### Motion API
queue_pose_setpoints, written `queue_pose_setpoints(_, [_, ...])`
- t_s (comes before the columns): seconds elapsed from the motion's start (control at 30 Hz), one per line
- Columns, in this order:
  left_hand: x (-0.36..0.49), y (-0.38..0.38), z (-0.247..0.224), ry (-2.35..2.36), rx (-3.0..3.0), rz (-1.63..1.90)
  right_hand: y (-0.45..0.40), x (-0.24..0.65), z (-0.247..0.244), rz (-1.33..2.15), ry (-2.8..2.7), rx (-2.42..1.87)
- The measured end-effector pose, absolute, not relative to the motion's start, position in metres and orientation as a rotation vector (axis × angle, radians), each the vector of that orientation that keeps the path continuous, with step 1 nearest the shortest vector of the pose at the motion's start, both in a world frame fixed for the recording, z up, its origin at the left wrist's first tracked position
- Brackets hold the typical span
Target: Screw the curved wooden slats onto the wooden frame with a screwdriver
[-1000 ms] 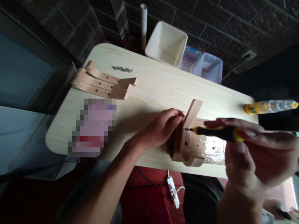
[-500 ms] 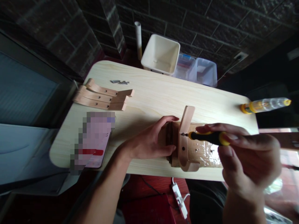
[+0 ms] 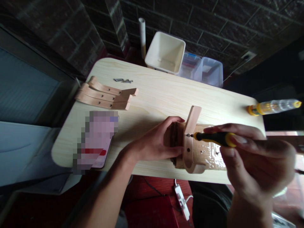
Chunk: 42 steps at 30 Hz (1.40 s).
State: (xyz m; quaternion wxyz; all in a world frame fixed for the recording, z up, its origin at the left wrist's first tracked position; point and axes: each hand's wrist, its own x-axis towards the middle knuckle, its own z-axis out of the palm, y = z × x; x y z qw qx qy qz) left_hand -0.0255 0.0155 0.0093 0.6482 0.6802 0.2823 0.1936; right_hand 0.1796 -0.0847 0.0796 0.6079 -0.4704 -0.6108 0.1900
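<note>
Seen from the wearer's head, a person worked with both hands at a pale wooden worktop [image 3: 154, 95]. Toward its near edge lay a cardboard box [image 3: 201, 158] covered partly in shiny tape, and across the box rested a wooden hook [image 3: 189, 142], its straight arm pointing away from the person and its curled end toward them. The right hand [image 3: 258, 155] held a yellow-and-black screwdriver [image 3: 213, 137], its fingers and thumb pinching the handle, with the tip at a screw [image 3: 188, 135] in the hook's farther hole; the nearer hole showed dark. The left hand [image 3: 154, 142] had its thumb and forefinger spread apart across the left end of the box, the thumb tip close beside the hook; how hard they pressed could not be told. On the left side of the worktop, three more wooden hooks [image 3: 108, 96] lay side by side, with loose screws [image 3: 123, 80] beyond them and a largely pixelated phone [image 3: 97, 136] nearer the person. A yellow-capped clear case [image 3: 274, 107] stood at the far right
</note>
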Motion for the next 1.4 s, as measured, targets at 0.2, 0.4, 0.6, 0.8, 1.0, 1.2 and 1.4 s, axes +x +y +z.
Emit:
queue_pose_setpoints(0.2, [-0.021,0.012,0.009,0.697,1.611,0.455,-0.083,0.178,0.079,0.412,-1.36,-1.106])
queue_pose_setpoints(0.4, [-0.017,0.013,0.011,0.709,1.681,0.46,-0.078,0.173,0.074,0.371,-1.391,-1.021])
queue_pose_setpoints(0.6, [-0.016,0.015,0.008,0.654,1.711,0.512,-0.083,0.178,0.083,0.412,-1.421,-1.171])
queue_pose_setpoints(0.8, [-0.015,0.015,0.01,0.646,1.663,0.515,-0.083,0.174,0.083,0.478,-1.38,-1.122])
queue_pose_setpoints(1.0, [-0.014,0.015,0.01,0.646,1.674,0.516,-0.082,0.172,0.082,0.437,-1.416,-1.113])
queue_pose_setpoints(1.2, [-0.015,0.015,0.007,0.645,1.697,0.52,-0.075,0.174,0.078,0.352,-1.372,-1.094])
queue_pose_setpoints(1.4, [-0.016,0.016,0.009,0.638,1.678,0.521,-0.078,0.167,0.076,0.376,-1.343,-1.08])
